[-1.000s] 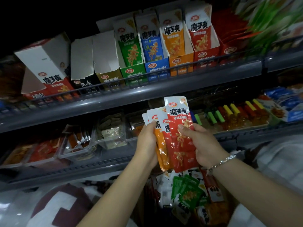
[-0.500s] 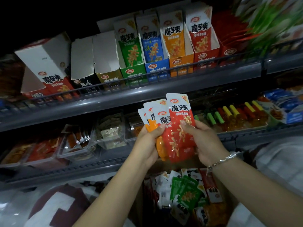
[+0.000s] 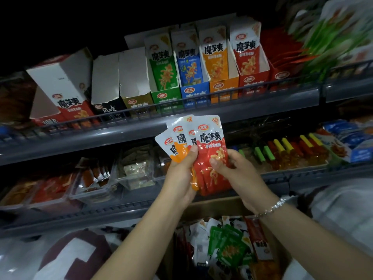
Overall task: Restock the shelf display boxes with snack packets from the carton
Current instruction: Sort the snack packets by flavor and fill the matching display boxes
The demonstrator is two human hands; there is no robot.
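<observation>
I hold a fanned stack of snack packets in front of the shelves. My left hand [image 3: 180,179] grips the orange packets [image 3: 178,147] from the left, thumb on top. The front red packet [image 3: 210,150] is pinched by my right hand [image 3: 238,174]. Below my arms the open carton [image 3: 217,206] holds loose green, white and red packets [image 3: 228,245]. On the upper shelf stand the display boxes: green [image 3: 164,77], blue [image 3: 190,71], orange [image 3: 217,67] and red [image 3: 250,61], each with packets upright inside.
Left of them stand an olive box [image 3: 137,98], a black box [image 3: 107,106] and a tilted red box [image 3: 68,98] with white flaps up. A wire rail [image 3: 201,98] fronts the upper shelf. The lower shelf holds clear tubs [image 3: 133,170] and coloured sticks [image 3: 286,150].
Both hands have raised the packet stack toward the upper shelf. The packets are fanned wider, and my left thumb has moved onto their front.
</observation>
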